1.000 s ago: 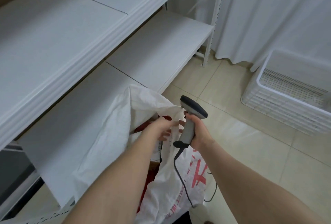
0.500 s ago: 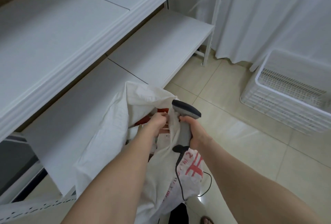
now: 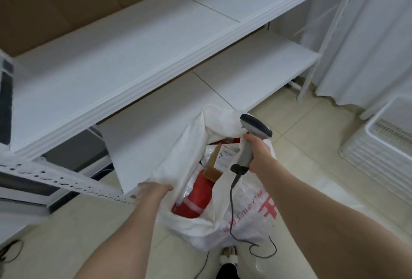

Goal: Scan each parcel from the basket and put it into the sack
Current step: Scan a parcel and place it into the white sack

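Several parcels (image 3: 196, 198) already lie in the white woven sack (image 3: 245, 223), left hand (image 3: 153, 189) gripping its rim, right hand (image 3: 258, 154) clasping a grey handheld scanner (image 3: 254, 127); the white plastic basket (image 3: 379, 156) shows none in its visible part.

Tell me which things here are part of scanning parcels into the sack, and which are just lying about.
Part of the job: sack, held at its rim by the left hand; scanner in the right hand; red parcel and brown box inside the sack; basket on the floor.
Just lying about: shelves, curtain, cardboard behind the shelves.
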Demonstrator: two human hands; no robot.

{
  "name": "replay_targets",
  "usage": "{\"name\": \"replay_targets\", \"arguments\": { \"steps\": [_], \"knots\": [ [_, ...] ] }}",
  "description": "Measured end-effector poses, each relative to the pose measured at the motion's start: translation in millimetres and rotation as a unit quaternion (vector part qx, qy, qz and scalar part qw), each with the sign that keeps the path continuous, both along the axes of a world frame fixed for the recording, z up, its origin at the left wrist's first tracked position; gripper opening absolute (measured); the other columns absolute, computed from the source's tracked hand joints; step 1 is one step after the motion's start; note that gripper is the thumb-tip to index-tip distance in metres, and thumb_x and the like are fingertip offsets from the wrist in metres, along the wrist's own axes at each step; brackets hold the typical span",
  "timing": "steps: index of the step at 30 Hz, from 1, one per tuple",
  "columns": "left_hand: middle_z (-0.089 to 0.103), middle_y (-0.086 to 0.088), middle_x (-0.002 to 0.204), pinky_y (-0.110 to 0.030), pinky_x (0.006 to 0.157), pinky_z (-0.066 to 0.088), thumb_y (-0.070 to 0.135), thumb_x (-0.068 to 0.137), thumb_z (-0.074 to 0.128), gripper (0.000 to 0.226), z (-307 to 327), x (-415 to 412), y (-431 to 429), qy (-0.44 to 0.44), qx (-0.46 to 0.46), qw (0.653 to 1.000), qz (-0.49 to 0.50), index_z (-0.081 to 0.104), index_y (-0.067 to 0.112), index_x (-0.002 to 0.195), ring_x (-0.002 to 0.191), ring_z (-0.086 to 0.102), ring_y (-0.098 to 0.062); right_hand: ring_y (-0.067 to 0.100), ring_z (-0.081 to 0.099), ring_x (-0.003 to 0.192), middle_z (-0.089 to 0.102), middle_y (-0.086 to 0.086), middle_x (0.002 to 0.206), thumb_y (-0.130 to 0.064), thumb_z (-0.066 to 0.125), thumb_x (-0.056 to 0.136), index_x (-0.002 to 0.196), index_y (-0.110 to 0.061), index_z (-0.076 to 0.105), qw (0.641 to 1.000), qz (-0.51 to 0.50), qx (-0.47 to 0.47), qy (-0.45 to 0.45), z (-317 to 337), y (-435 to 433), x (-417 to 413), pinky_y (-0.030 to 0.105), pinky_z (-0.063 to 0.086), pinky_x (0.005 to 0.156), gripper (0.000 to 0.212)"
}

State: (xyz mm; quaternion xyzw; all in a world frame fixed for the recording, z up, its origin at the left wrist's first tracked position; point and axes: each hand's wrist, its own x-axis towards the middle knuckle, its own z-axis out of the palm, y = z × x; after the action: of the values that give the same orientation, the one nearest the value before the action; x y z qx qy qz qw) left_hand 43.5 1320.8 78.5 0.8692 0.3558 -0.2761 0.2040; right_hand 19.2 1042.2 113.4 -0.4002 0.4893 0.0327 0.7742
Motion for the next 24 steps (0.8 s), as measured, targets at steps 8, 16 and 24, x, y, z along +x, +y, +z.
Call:
{"name": "replay_targets", "arguments": {
  "steps": [8,16,24],
  "knots": [
    [0.044,-0.024,0.140,-0.026,0.063,0.045,-0.001,0.091,0.049,0.047,-53,-23,2,0.008,-0.164,0.979,0.117,0.041,-0.005,0.137,0.127,0.046,-0.037,0.029,0.065,0.095,0.065,0.011,0.101,-0.021,0.069,0.084,0.109,-0.016,0.051,1.000,0.002,-0.010,0.016,-9,2,-2,0.049,0.054,0.091,0.031],
    [0.050,-0.008,0.061,-0.021,0.049,0.039,-0.004,0.085,0.052,0.014,100,64,-96,-0.186,-0.495,0.796,0.295,0.060,0.006,0.092,0.050,0.046,-0.019,0.022,0.058,0.086,0.059,0.004,0.091,-0.020,0.068,0.078,0.118,-0.011,0.055,0.992,-0.079,-0.081,-0.062,75,-19,29,0.041,0.051,0.087,0.043],
    [0.061,-0.014,0.119,-0.038,0.090,0.049,0.008,0.091,0.055,0.031,87,50,-71,-0.253,-0.346,0.838,0.338,0.056,0.000,0.121,0.104,0.061,-0.031,0.026,0.058,0.099,0.060,0.006,0.099,-0.013,0.070,0.082,0.128,-0.008,0.051,0.990,-0.097,-0.089,-0.040,53,-34,16,0.047,0.046,0.101,0.050]
  ]
}}
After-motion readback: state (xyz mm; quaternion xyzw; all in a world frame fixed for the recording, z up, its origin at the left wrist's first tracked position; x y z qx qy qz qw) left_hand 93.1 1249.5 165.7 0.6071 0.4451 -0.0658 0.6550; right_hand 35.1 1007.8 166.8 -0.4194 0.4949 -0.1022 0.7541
